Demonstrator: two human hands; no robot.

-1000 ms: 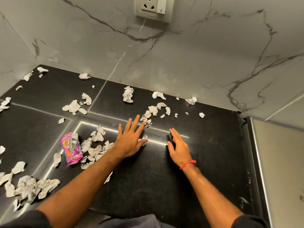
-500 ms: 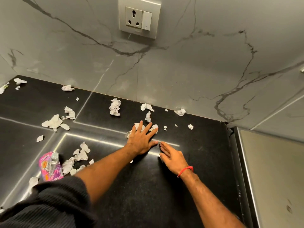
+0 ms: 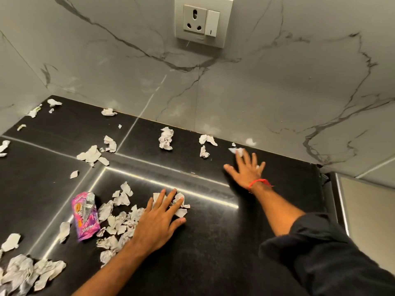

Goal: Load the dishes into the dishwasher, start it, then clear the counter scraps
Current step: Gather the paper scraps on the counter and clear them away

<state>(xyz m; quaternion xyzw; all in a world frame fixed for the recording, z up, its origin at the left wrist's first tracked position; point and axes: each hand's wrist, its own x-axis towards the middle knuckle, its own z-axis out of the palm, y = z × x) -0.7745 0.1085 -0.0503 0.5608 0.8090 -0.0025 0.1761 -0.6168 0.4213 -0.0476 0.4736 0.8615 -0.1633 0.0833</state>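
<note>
White crumpled paper scraps lie scattered over the black counter (image 3: pixel 213 242). My left hand (image 3: pixel 159 218) lies flat with straight fingers on a heap of scraps (image 3: pixel 119 221) at the counter's middle, a few pieces under its fingertips. My right hand (image 3: pixel 248 169), with a red thread on the wrist, is spread flat near the back wall, its fingertips touching a small scrap (image 3: pixel 236 150). A pink snack wrapper (image 3: pixel 86 216) lies left of the heap. No dishes or dishwasher are in view.
More scraps sit along the back edge (image 3: pixel 165 138) and in a pile at the lower left (image 3: pixel 25 272). A marble wall with a socket plate (image 3: pixel 203 20) rises behind. A metal edge (image 3: pixel 342 201) borders the counter on the right.
My left hand has pulled back toward me and to the left, dragging scraps into the heap. My right hand has reached forward and to the right to the scraps by the wall.
</note>
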